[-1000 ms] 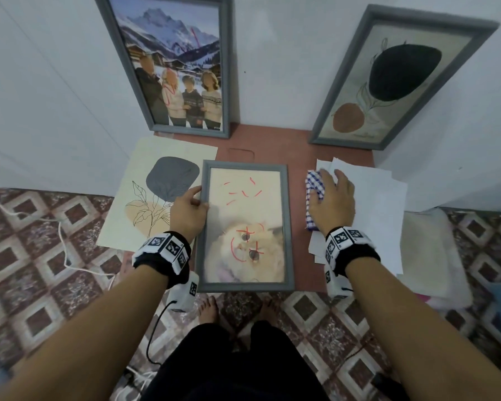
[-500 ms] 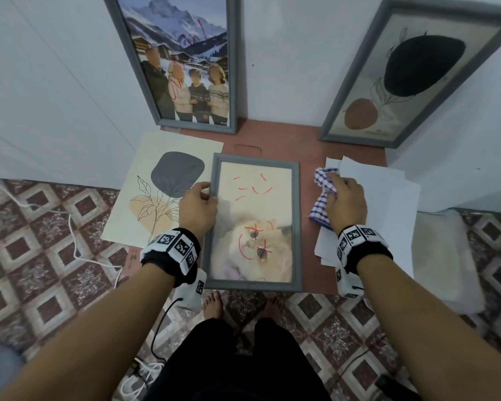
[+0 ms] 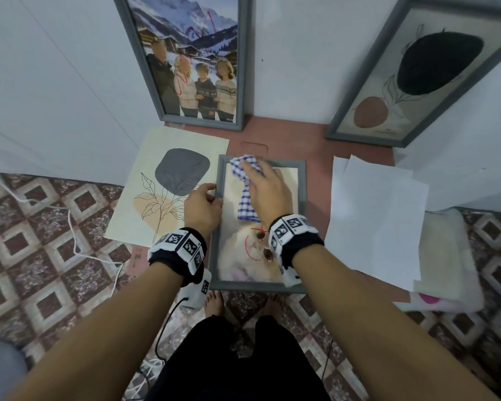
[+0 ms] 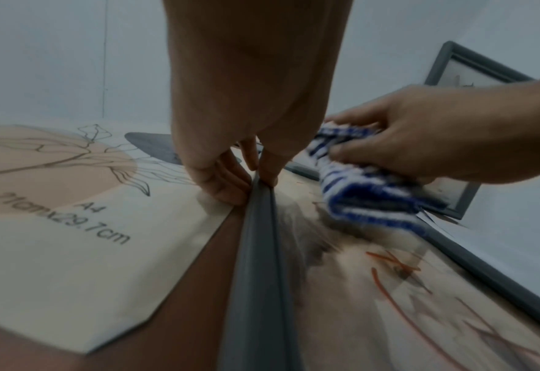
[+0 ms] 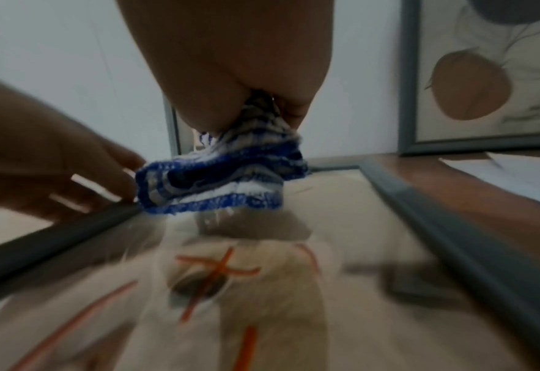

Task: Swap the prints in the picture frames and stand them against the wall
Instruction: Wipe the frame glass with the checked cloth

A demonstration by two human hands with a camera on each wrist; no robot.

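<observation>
- My left hand (image 3: 202, 208) pinches the left rail of the grey cat-print frame (image 3: 302, 215): thumb on the inner edge, fingers (image 4: 222, 183) on the outer side. Grip grasping the frame.
- The frame lies flat on the reddish-brown board (image 3: 315, 140), cat print face up, red pen scrawls (image 5: 217, 269) on its front.
- My right hand (image 3: 268, 188) holds a blue-and-white checked cloth (image 3: 248, 198) bunched under the palm, over the frame's upper part. Grip clenched round the cloth; one end trails down over the print.
- A loose botanical print (image 3: 168, 192) lies just left of the frame, touching my left fingers; it is marked "A4 21cm x 29.7cm" in the left wrist view.
- Family-photo frame (image 3: 191, 62) and abstract-print frame (image 3: 417, 76) stand leaning against the white wall (image 3: 55, 82).
- White paper sheets (image 3: 376, 221) lie right of the cat frame, apart from it.
- A white cable (image 3: 70, 235) runs over the patterned tile floor (image 3: 41, 285).
</observation>
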